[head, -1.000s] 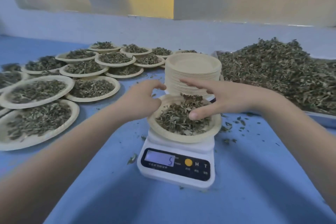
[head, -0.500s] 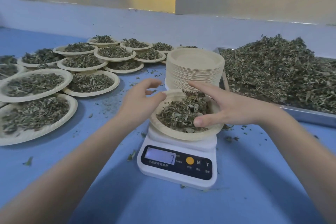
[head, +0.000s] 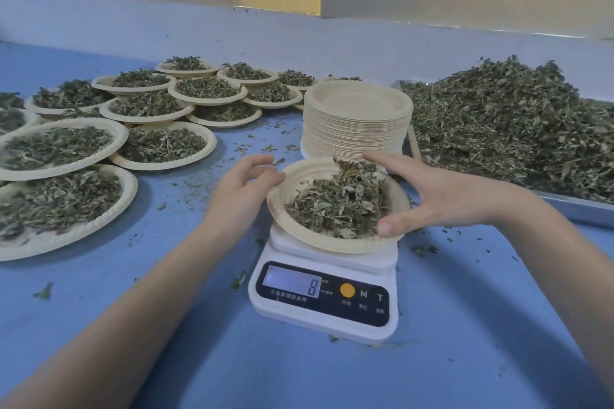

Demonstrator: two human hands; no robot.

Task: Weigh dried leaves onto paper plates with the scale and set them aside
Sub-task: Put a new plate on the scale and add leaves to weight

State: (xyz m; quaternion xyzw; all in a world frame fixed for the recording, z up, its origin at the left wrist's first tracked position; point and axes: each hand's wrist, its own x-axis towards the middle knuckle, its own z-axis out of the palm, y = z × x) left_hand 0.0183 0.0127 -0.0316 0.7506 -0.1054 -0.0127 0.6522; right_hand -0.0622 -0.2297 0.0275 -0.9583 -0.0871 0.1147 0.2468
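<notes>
A paper plate (head: 299, 173) heaped with dried leaves (head: 335, 202) sits tilted over the white digital scale (head: 325, 295), whose display reads 8. My left hand (head: 239, 192) holds the plate's left rim with its thumb on the edge. From the other side my right hand (head: 442, 196) spans the plate, thumb on the near right rim and fingers over the far rim. Just behind stands a tall stack of empty paper plates (head: 357, 119).
A big pile of loose dried leaves (head: 511, 129) fills a metal tray (head: 574, 206) at the right. Several filled plates (head: 162, 146) crowd the left and back left of the blue table. Leaf crumbs lie scattered around the scale.
Both hands stay at the plate, which now sits more tilted over the scale. The display has gone from 5 to 8.
</notes>
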